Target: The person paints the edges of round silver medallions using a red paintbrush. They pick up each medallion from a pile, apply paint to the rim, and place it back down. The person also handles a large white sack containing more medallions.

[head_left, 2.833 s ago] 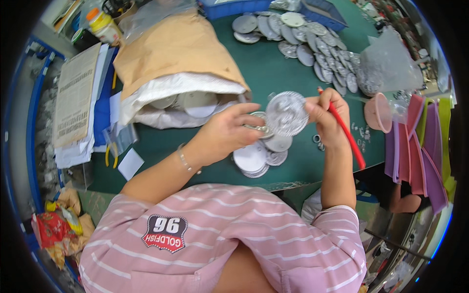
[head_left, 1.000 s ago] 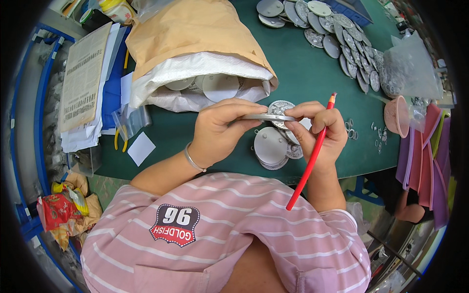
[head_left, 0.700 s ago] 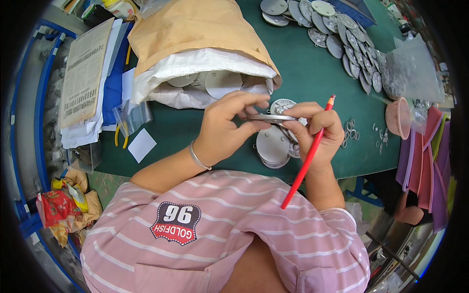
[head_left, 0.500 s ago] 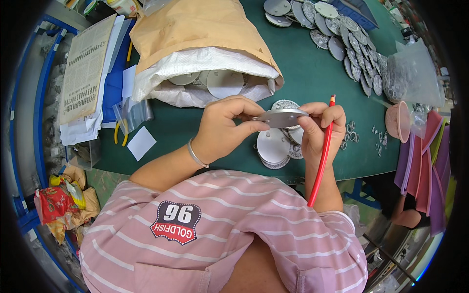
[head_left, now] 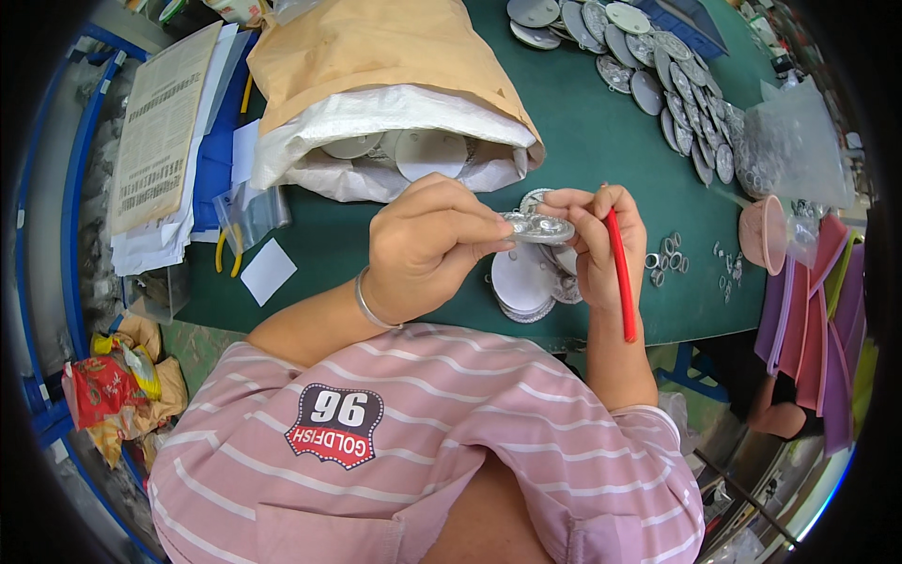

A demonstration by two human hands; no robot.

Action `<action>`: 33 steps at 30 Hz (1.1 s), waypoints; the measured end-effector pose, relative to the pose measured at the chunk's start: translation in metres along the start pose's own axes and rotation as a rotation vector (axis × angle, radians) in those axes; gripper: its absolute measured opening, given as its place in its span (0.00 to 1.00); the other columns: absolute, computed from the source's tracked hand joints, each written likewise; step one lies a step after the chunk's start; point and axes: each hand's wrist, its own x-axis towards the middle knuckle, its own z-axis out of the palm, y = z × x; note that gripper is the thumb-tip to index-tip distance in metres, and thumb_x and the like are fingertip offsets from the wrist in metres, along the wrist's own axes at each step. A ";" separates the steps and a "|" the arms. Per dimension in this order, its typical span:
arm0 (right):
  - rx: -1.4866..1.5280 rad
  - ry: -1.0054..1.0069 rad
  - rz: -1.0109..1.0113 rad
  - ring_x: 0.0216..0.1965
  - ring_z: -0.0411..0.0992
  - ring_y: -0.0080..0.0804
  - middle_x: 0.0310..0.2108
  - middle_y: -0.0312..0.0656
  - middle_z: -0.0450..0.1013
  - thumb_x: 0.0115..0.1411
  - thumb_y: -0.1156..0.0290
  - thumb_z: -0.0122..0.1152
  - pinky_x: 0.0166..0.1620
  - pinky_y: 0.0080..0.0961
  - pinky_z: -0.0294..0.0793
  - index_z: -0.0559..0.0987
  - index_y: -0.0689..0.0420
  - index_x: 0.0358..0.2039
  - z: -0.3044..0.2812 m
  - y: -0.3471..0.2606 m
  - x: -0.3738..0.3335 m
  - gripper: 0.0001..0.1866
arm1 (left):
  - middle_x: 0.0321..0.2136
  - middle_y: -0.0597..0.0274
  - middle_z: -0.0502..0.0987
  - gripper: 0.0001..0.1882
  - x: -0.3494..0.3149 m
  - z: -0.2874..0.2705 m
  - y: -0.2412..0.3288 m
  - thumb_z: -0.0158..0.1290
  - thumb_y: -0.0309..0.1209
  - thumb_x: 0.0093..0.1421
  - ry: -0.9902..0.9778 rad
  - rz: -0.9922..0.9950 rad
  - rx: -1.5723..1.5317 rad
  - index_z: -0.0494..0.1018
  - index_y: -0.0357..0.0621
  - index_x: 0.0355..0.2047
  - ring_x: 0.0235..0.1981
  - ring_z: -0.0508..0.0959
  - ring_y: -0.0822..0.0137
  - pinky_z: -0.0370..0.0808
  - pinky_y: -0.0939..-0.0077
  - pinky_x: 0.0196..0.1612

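Observation:
A silver metal disc (head_left: 543, 228) with a raised, patterned face is held up above the table between my two hands. Thumb and fingers of my left hand (head_left: 423, 242) pinch its left edge. At the right edge are the fingertips of my right hand (head_left: 598, 246), which also grips a red pencil (head_left: 623, 282) that slants down along the palm. Just below the held disc lies a small stack of similar discs (head_left: 522, 280), the top one plain side up. More discs (head_left: 432, 154) show inside the mouth of a tan sack (head_left: 385, 52) with white lining.
A long heap of discs (head_left: 678, 85) spreads over the far right of the green table, beside a blue bin (head_left: 691, 21). Small metal rings (head_left: 669, 254), a pink cup (head_left: 763, 235) and a clear plastic bag (head_left: 799, 141) are on the right. Papers (head_left: 164, 122) and a white card (head_left: 269, 272) lie left.
The disc has been turned: its plain side showed before, and now its patterned side shows. My right hand has shifted slightly left and the pencil has tilted, its lower end now higher.

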 end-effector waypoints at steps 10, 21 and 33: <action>0.168 0.000 0.029 0.29 0.74 0.28 0.36 0.55 0.72 0.55 0.84 0.52 0.25 0.16 0.76 0.62 0.57 0.27 0.008 -0.005 0.004 0.10 | 0.39 0.55 0.72 0.19 0.007 0.004 0.001 0.60 0.16 0.41 -0.060 -0.117 0.006 0.73 0.39 0.36 0.39 0.74 0.62 0.73 0.74 0.38; -0.133 0.012 -0.108 0.27 0.71 0.24 0.35 0.49 0.73 0.62 0.69 0.48 0.27 0.16 0.73 0.65 0.61 0.35 0.016 -0.009 0.001 0.08 | 0.41 0.59 0.73 0.26 0.003 0.012 -0.007 0.50 0.33 0.60 -0.058 -1.165 -1.183 0.58 0.36 0.55 0.33 0.77 0.73 0.75 0.85 0.27; -0.147 -0.003 -0.681 0.17 0.63 0.23 0.18 0.42 0.66 0.58 0.78 0.47 0.25 0.20 0.64 0.66 0.63 0.24 0.016 0.002 -0.014 0.06 | 0.41 0.58 0.73 0.21 -0.004 0.008 -0.020 0.47 0.31 0.61 0.018 -1.260 -1.376 0.62 0.31 0.52 0.32 0.76 0.75 0.76 0.90 0.33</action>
